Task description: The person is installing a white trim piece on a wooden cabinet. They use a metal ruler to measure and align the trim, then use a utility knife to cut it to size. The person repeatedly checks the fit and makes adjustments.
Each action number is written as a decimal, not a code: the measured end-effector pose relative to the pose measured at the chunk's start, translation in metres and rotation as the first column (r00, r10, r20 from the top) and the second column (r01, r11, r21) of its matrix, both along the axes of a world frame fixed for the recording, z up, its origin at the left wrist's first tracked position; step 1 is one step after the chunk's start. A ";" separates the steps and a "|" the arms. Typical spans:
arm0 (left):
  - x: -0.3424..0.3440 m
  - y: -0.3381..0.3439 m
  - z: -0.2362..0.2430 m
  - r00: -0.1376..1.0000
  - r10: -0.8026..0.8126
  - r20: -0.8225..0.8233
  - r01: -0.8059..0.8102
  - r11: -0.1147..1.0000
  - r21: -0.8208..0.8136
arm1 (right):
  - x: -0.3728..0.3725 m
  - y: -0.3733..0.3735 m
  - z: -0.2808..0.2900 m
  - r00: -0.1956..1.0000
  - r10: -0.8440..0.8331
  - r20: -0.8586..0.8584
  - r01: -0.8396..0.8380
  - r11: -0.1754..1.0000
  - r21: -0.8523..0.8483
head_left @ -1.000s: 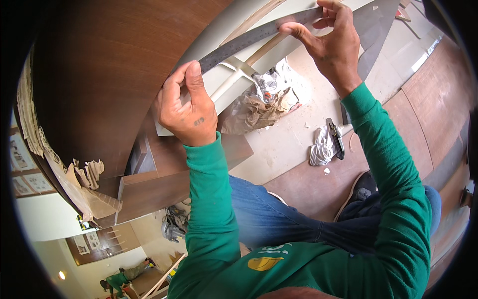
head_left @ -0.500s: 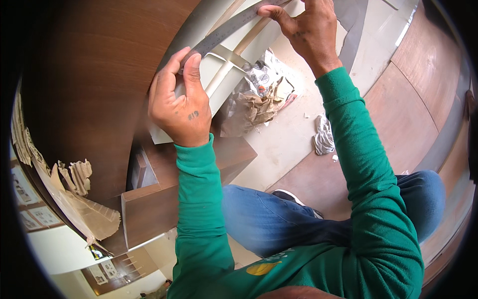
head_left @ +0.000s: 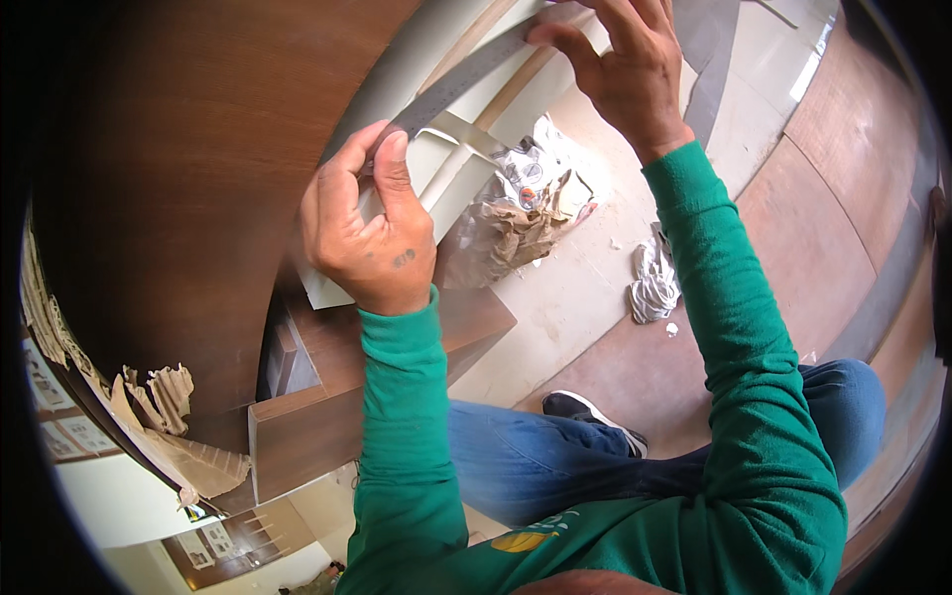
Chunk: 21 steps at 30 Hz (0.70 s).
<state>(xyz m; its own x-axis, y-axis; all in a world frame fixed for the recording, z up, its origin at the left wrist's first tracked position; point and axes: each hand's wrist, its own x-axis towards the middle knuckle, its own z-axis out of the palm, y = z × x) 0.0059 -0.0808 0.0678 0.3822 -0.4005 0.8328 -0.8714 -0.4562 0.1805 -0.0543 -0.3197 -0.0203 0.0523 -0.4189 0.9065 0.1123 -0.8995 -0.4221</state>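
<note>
A flat grey metal ruler [head_left: 466, 81] with fine marks along it slants between my hands at the top of the view. My left hand [head_left: 372, 223] pinches its near end between thumb and fingers. Over the far end is my right hand [head_left: 630, 74], thumb pressed to the ruler and the other fingers raised, partly cut off by the upper edge. Beneath the ruler lies a pale frame with crossing bars [head_left: 458, 159], beside a large dark brown wood panel [head_left: 198, 129].
A crumpled heap of paper and plastic [head_left: 521, 213] lies right of the frame. A white rag [head_left: 654, 283] is on the floor, near brown boards [head_left: 793, 248]. Close to my left forearm stands a brown wooden box-like piece [head_left: 327, 426]. Torn cardboard [head_left: 198, 461] sits at the lower left.
Both hands and the ruler have shifted slightly right in the picture, and so has most of the scene. My grip on the ruler looks the same. More of my shoe shows.
</note>
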 end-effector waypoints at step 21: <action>0.005 0.000 -0.001 0.996 -0.017 0.083 0.012 0.999 0.052 | 0.023 -0.001 -0.037 0.976 0.203 0.083 -0.200 0.979 -0.042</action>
